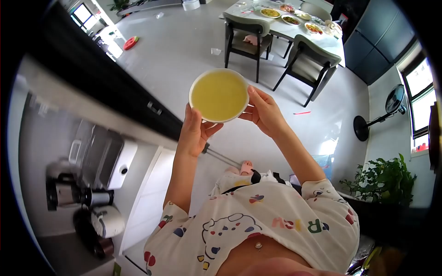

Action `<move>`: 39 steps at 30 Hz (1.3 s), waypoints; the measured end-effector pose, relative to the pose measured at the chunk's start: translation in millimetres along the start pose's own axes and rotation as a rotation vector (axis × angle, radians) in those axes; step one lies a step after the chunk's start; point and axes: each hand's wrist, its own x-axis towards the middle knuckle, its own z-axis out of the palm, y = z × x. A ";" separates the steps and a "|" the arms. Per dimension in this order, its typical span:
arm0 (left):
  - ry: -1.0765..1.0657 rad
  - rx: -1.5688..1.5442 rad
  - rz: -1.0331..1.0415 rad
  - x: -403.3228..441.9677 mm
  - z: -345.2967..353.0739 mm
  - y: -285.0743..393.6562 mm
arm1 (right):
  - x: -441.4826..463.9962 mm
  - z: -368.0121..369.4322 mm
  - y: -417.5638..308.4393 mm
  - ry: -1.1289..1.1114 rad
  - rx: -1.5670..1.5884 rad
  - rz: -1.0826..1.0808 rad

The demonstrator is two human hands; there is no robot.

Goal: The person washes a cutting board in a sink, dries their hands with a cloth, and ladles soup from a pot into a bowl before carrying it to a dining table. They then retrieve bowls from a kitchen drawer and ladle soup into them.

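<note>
A white-rimmed bowl of yellow, soup-like liquid [219, 95] is held out in front of me at about chest height. My left hand [195, 131] grips its lower left side, the thumb over the rim and the fingers underneath. On the right side, my right hand [264, 110] clasps the bowl with the thumb by the rim and the fingers below. The liquid comes close to the rim, and the bowl looks roughly level. Its underside is hidden from me.
Ahead stands a dining table [244, 8] with several dishes, and chairs [248, 39] around it. A dark door frame [115, 87] runs close on my left, beside a counter with appliances [103, 221]. To the right are a standing fan [393, 101] and a leafy plant [382, 179].
</note>
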 end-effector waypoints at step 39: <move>-0.451 -0.019 -0.393 856.2 306.7 -165.3 | 437.8 -572.7 -386.0 0.496 0.070 -0.178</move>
